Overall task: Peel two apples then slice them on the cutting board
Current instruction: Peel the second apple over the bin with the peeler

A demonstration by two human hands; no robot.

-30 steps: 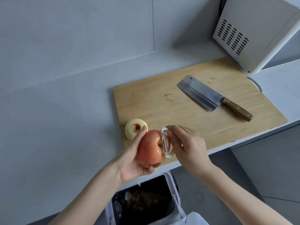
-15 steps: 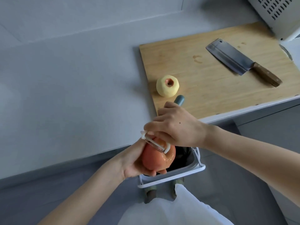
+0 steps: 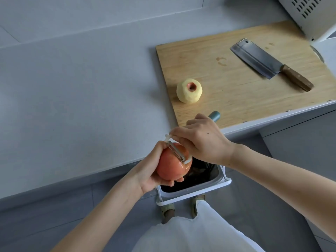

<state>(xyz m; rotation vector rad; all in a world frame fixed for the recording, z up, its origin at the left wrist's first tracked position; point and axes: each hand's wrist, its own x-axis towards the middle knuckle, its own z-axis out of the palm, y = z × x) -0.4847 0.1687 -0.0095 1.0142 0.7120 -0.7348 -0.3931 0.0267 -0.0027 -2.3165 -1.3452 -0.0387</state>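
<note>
The left hand (image 3: 151,171) cups a red apple (image 3: 172,165) from the left, fingers curled under it, above the bin (image 3: 194,195) off the worktop's (image 3: 81,97) near edge; the right hand (image 3: 201,140) grips a peeler (image 3: 177,150), blade lying on the apple's top; a peeled apple (image 3: 189,90) sits at the cutting board's (image 3: 236,84) left; a cleaver (image 3: 269,63) lies at its far right.

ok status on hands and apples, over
Left hand grips red apple over bin. Right hand holds peeler on its top. Peeled apple on board, cleaver idle. Nothing in the way.
</note>
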